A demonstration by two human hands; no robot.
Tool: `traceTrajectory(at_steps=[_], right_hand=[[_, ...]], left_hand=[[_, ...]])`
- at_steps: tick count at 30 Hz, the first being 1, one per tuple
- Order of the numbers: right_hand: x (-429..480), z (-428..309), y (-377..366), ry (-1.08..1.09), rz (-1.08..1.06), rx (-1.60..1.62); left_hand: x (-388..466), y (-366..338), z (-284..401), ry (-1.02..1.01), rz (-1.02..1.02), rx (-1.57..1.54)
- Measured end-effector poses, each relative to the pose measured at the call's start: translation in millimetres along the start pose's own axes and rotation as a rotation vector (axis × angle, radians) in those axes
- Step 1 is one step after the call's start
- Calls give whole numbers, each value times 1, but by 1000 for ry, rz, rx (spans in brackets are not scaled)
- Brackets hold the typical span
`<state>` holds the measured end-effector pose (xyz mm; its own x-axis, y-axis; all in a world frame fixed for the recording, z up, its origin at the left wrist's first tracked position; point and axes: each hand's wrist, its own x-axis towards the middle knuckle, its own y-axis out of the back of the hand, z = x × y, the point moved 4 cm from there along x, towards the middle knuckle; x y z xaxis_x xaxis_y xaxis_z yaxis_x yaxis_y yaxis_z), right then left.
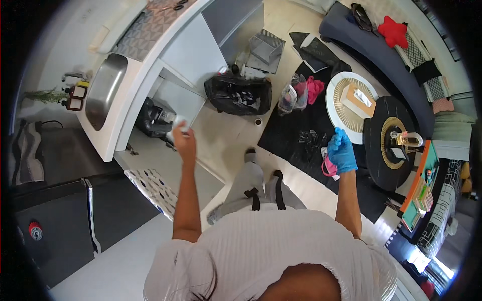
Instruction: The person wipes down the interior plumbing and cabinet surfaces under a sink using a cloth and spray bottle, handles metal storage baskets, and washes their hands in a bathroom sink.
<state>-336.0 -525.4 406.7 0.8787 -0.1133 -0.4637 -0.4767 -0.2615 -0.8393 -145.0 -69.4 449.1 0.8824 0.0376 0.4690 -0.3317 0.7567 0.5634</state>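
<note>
My left hand (pixel 183 145) is bare and closed around a small white object (pixel 180 124), blurred and partly hidden by my fingers. It is in front of the open cabinet (pixel 180 98) under the sink, where a black plastic-looking bundle (pixel 150 118) sits. A blue disposable glove (pixel 345 160) covers my right hand (pixel 340 150). Those gloved fingers are bunched together, and whether anything is between them cannot be made out. In this view that hand overlaps the edge of a round white table (pixel 333 101). A pink-strapped item (pixel 330 167) lies beside it, lower down on the black rug (pixel 278 131).
A black bin bag (pixel 239 94) stands open on the floor by a wire basket (pixel 267 47). Clear plastic bags (pixel 293 94) and pink cloth (pixel 314 89) lie on the rug. A small cup-like item (pixel 258 122) is near my feet. The open cabinet door (pixel 214 184) juts out at left.
</note>
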Motion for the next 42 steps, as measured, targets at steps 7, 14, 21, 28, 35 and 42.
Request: traceTrajectory(at_steps=[7, 14, 21, 28, 35, 42], right_hand=[[45, 24, -72, 7, -9, 143], [82, 72, -141, -139, -11, 234], [97, 74, -164, -59, -15, 161], [142, 91, -204, -50, 45, 148], [184, 76, -191, -118, 177, 315], [249, 39, -139, -78, 77, -1]], left_hand=[[185, 67, -80, -86, 322, 272], [294, 82, -148, -207, 576, 773], [302, 73, -164, -190, 665, 834], [295, 81, -160, -257, 704, 818], [293, 72, -158, -278, 731, 871], [296, 68, -154, -336, 659, 932]])
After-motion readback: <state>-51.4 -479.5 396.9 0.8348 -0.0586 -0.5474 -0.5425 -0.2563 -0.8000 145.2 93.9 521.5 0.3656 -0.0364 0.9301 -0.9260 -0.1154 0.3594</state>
